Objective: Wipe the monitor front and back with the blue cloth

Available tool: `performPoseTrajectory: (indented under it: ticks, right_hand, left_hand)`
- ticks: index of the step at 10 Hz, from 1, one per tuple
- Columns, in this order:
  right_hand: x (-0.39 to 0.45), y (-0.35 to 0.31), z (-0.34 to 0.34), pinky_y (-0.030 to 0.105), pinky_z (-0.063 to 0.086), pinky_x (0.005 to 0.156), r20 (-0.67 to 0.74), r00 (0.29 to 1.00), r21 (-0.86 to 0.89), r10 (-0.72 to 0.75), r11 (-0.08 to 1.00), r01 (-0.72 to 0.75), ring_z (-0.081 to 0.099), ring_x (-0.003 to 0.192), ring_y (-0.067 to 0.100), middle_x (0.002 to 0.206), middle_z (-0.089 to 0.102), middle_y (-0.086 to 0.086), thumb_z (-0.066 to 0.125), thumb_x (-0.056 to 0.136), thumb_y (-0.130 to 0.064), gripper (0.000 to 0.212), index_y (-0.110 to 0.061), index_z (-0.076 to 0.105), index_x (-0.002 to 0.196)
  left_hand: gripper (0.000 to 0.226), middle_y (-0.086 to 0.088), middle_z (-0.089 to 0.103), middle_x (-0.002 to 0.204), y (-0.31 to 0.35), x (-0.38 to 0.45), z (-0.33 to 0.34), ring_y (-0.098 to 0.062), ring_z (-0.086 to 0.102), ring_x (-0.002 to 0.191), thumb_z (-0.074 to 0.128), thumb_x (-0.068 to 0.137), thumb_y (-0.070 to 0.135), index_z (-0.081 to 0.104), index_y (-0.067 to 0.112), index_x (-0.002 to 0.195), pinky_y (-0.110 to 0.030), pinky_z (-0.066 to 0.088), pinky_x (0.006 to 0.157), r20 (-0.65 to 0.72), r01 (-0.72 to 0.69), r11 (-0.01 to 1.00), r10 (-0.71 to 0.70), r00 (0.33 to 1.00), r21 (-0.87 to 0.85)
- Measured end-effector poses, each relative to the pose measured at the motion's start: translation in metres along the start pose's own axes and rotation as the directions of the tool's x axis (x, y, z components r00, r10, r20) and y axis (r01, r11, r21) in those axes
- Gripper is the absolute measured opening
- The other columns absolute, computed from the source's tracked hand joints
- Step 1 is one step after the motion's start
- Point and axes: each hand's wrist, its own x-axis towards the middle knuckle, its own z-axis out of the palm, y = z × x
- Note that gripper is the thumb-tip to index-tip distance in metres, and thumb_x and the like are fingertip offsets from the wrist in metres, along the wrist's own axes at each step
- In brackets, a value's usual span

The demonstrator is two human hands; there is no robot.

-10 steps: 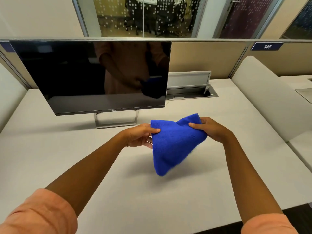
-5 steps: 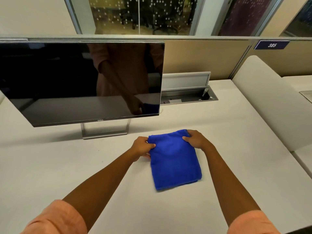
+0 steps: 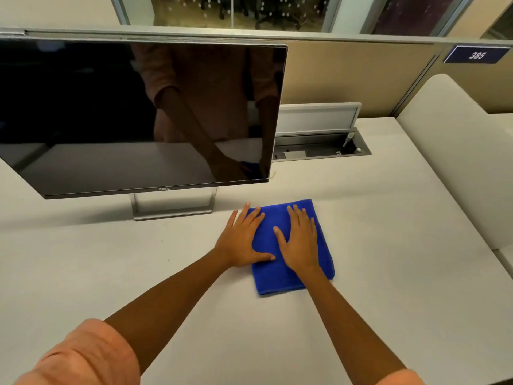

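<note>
Your bench (image 3: 361, 315) is a pale, plain surface, and everything below is placed against the monitor (image 3: 138, 112) standing on it. That monitor is dark and switched off, upright on a silver frame stand (image 3: 172, 207), its screen mirroring your arms and peach sleeves. Behind the monitor runs a tan partition (image 3: 347, 76), and to the monitor's right on that partition sits a blue plate reading 385 (image 3: 476, 54). Just right of the monitor's lower corner, a cable hatch (image 3: 319, 140) is set into the bench with its lid raised. The blue cloth (image 3: 291, 279) lies folded into a flat rectangle on the bench, in front of the monitor's lower right corner and just right of the stand, not touching either. Your left hand (image 3: 240, 240) is spread flat with fingers apart, half on the cloth's left edge and half on the bench, thumb reaching across the cloth. Your right hand (image 3: 301, 243) is also flat and splayed, pressing on the cloth's middle, gripping nothing
</note>
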Motion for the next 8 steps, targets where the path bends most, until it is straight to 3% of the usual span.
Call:
performPoseTrajectory:
  ticks: [1,2,5,7,8]
  right_hand:
    - [-0.012,0.006,0.015,0.038,-0.004,0.123,0.061,0.998,-0.151,-0.014,0.988,0.023,0.0,0.153,0.019,0.166,0.003,-0.002,0.031,0.099,-0.059,0.076,-0.021,0.003,0.158]
    - [-0.015,0.011,0.022,0.041,-0.003,0.124,0.07,0.998,-0.224,-0.004,0.974,0.02,-0.003,0.153,0.02,0.166,-0.002,-0.002,0.022,0.097,-0.064,0.078,-0.022,-0.003,0.158]
    - [-0.018,-0.006,0.01,0.044,0.0,0.125,0.107,0.994,-0.259,0.029,0.966,0.0,-0.001,0.153,0.023,0.166,0.0,-0.001,0.024,0.1,-0.059,0.073,-0.022,-0.002,0.158]
    - [-0.02,-0.066,-0.001,0.039,0.002,0.122,-0.013,0.991,-0.159,-0.133,0.979,0.129,0.003,0.153,0.022,0.166,0.002,-0.001,0.023,0.096,-0.063,0.076,-0.023,0.005,0.158]
    - [-0.017,-0.111,-0.011,0.037,0.004,0.122,-0.137,0.93,-0.107,-0.34,0.939,0.328,0.009,0.152,0.022,0.165,0.011,0.002,0.03,0.097,-0.061,0.074,-0.021,0.017,0.157]
  left_hand:
    - [0.124,0.003,-0.013,0.166,-0.004,-0.005,0.012,-0.021,-0.022,0.15,0.041,0.068,0.094,-0.004,0.022,0.159,-0.043,-0.022,0.114,0.06,0.01,0.997,-0.014,0.998,0.072]
    - [0.125,0.005,-0.02,0.164,-0.007,-0.012,0.02,-0.024,-0.027,0.148,0.042,0.066,0.095,-0.012,0.028,0.157,-0.046,-0.026,0.111,0.087,0.039,0.997,-0.045,0.995,0.073]
    - [0.116,0.002,-0.014,0.166,0.001,-0.031,0.012,-0.024,-0.019,0.151,0.034,0.072,0.093,-0.008,0.026,0.158,-0.048,-0.028,0.108,0.062,0.096,0.985,-0.106,0.992,0.145]
    - [0.096,0.003,-0.01,0.166,-0.017,-0.063,-0.017,-0.021,-0.017,0.152,0.014,0.081,0.083,-0.004,0.029,0.158,-0.049,-0.018,0.116,-0.183,0.236,0.963,-0.211,0.96,0.129]
    - [0.086,0.003,-0.008,0.166,-0.031,-0.083,-0.043,-0.02,-0.014,0.152,0.012,0.089,0.077,-0.002,0.028,0.159,-0.049,-0.013,0.119,-0.383,0.322,0.941,-0.26,0.887,0.107]
